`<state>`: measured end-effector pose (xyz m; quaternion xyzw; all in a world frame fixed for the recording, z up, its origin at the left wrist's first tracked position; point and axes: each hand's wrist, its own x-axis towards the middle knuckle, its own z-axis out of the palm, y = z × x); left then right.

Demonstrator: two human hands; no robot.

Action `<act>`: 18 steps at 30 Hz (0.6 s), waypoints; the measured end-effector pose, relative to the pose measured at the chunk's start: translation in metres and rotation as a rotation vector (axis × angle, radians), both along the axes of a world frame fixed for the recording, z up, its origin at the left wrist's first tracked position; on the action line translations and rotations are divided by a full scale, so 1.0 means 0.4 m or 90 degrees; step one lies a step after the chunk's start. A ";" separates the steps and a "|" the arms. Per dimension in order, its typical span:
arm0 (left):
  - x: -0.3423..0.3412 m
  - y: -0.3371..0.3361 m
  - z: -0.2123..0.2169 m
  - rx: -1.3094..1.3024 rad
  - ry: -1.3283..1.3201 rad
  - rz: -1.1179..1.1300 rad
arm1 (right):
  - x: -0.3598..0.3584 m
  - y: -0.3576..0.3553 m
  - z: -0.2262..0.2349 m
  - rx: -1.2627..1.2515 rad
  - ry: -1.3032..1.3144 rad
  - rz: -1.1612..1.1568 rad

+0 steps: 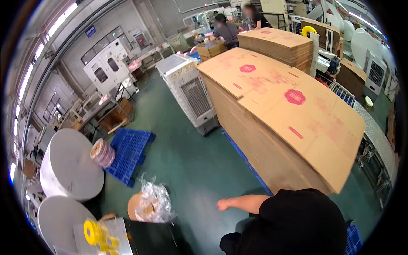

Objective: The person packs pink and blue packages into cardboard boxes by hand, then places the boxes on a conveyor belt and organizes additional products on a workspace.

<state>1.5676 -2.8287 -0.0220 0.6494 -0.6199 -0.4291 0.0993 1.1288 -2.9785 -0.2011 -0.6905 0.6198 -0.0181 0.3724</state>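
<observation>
My left hand (223,205) hangs over the green floor at the end of a bare forearm, below a black sleeve. It is small and blurred, so its fingers cannot be made out, and no held thing shows. Close beside that arm stands a long stack of flat brown cardboard (272,100) with red printed marks, resting on a blue pallet (246,161). Nearest the hand on the other side lies crumpled clear plastic wrap (158,202) with a round brown piece partly under it. My right hand is out of view.
A grey-white air cooler (187,91) stands beside the cardboard stack. Leftward are a blue pallet (127,153), a roll of pinkish material (103,153), large white rolls (70,163) and yellow tape rolls (94,231). Two people (225,32) are at the back; a roller conveyor (342,93) runs right.
</observation>
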 end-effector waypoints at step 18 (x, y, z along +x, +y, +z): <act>-0.630 -2.318 0.273 -0.171 0.012 -0.391 | -0.489 -1.334 0.028 -0.027 0.014 -0.248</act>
